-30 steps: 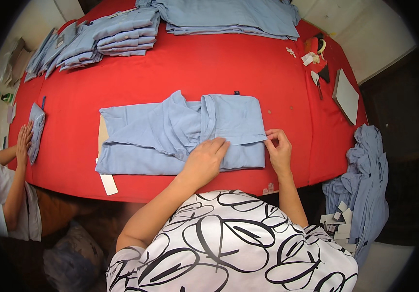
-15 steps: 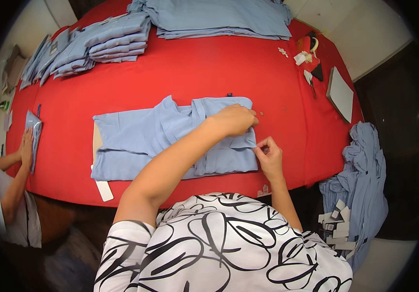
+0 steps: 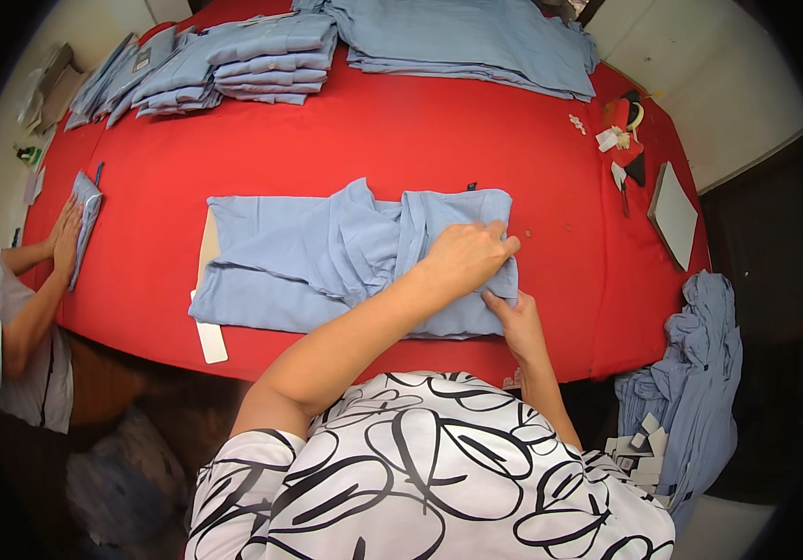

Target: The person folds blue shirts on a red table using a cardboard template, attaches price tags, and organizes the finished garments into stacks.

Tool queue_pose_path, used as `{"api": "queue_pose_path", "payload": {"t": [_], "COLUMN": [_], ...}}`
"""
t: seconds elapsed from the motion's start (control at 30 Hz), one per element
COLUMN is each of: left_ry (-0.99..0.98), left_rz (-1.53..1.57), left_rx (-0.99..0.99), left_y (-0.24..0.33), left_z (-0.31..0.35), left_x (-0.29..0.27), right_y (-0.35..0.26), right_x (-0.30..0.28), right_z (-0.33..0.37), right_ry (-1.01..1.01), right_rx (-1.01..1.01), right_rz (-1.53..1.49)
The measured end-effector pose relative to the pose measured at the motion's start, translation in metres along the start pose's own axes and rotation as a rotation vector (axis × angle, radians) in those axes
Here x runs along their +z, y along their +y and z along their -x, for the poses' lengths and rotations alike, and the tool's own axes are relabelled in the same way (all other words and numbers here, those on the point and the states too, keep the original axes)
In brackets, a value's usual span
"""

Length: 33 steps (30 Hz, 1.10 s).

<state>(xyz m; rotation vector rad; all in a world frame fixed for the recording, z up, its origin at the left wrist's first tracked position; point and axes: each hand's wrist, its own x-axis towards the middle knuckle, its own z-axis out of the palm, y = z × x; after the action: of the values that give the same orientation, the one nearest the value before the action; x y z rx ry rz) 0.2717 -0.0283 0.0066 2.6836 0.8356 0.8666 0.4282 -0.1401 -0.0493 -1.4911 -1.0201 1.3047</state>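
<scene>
A light blue folded garment [image 3: 271, 289] lies crosswise in front of me, its middle loosely bunched. A strip of beige board [image 3: 207, 250] shows at its left end, and a white tag [image 3: 212, 343] sticks out below that. My left hand [image 3: 469, 259] reaches across the cloth to its right end, fingers curled closed on the fabric by the right edge. At the near right corner my right hand [image 3: 520, 329] pinches the garment, thumb on top and the other fingers mostly hidden.
Stacks of folded blue garments [image 3: 271, 65] and a flat blue pile [image 3: 467, 42] line the far side of the red table [image 3: 401, 131]. Scissors [image 3: 622, 191], tape and a white board [image 3: 672, 215] lie right. Blue clothes [image 3: 691, 373] hang at the right edge. Another person's hands [image 3: 67, 233] press a wrapped packet [image 3: 87, 219].
My left hand has moved down and a little right along the garment's right end. My right hand now has its thumb over the corner. The whole view has shifted slightly.
</scene>
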Motion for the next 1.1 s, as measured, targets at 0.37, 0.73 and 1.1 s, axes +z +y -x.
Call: {"api": "queue_pose_path", "payload": {"t": [0.37,0.73,1.1], "left_ry": [0.039,0.207,0.090], "left_rz": [0.402,0.630,0.337], "left_rx": [-0.447,-0.511,-0.518], "left_y": [0.021,-0.006,0.014], "left_z": [0.015,0.061,0.060], "left_x": [-0.062,-0.155,-0.190], "right_y": [-0.013,-0.039,-0.025], "right_x": [0.020,0.109,0.132], "right_z": [0.010,-0.031,-0.003], "right_ry": [-0.289,-0.351,-0.230], "right_rx": [-0.257,-0.625,-0.830], "right_rz": [-0.306,0.220,0.031]}}
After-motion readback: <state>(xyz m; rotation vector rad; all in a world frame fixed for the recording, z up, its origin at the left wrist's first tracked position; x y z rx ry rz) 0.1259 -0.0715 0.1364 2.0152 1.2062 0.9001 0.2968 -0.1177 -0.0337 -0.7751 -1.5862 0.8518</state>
